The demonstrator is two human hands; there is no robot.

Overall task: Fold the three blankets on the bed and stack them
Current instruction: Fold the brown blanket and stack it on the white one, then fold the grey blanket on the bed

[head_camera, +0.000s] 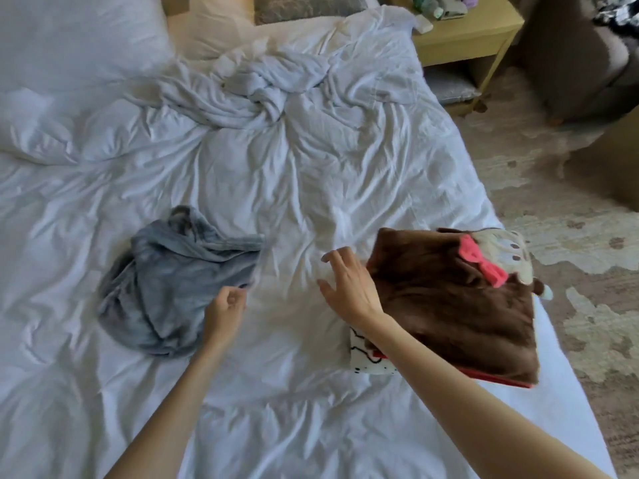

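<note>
Head view: two folded, one crumpled on the bed [276,426]

Most of the frame is filled by the white, heavily creased bed. A large white pillow [79,36] is seen at its far left corner. A twisted pale sheet [262,84] is bunched near the far edge, around the middle. A pale wooden nightstand [466,32] is set off the far right corner, on patterned carpet [570,236].

The brown blanket [449,305] is laid folded flat at the right edge of the bed, toward the near end. A pink bow [482,264] and a cartoon face [505,250] are shown at its far right corner. It is stacked on a white blanket [366,357] with black line drawings, of which only a corner is exposed beneath the near left side. The grey blanket [166,281] is seen crumpled and unfolded, left of the bed's middle and well apart from the stack.

The right hand [349,288] is held open with fingers spread and nothing grasped, over the bare bed just beside the brown blanket's left edge. That blanket's near left corner is crossed by its wrist. The left hand [224,309] is placed at the right edge of the grey blanket, fingers curled in. The cloth is met by the fingertips, but whether it is pinched is hidden by blur, so the grip cannot be told.
</note>
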